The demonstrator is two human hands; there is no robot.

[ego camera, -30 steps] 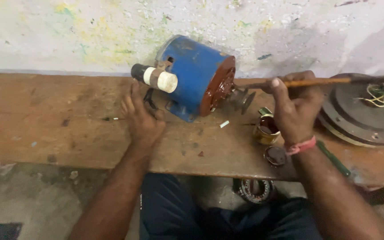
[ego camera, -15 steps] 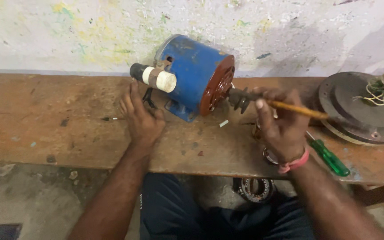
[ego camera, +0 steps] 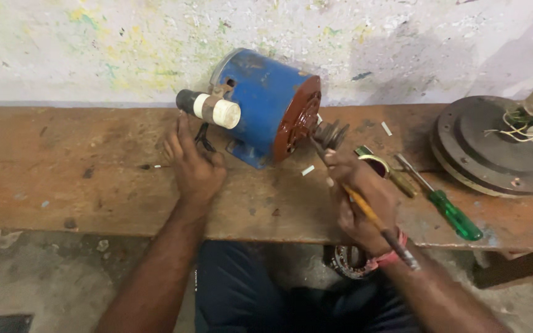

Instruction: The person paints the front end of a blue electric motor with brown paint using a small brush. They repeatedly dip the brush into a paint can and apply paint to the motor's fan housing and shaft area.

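Note:
A blue electric motor (ego camera: 266, 102) with a red-brown end cover lies on the wooden bench (ego camera: 81, 166). A white and black cylinder (ego camera: 212, 110) sticks out on its left side. My left hand (ego camera: 192, 163) rests on the bench against the motor's base, fingers spread by some black wires. My right hand (ego camera: 362, 197) grips a thin yellow-handled brush (ego camera: 365, 206), whose tip points at the dark pulley (ego camera: 330, 132) on the motor shaft.
A green-handled screwdriver (ego camera: 448, 206) and a brass-coloured tool lie right of my right hand. A small round tin sits behind that hand. A dark round metal disc (ego camera: 488, 151) with loose wires stands at the far right. A speckled wall runs behind the bench.
My right hand has swung the brush from lying level, pointing right, to pointing its tip at the motor's pulley, and has come nearer to me. The left hand has stayed put.

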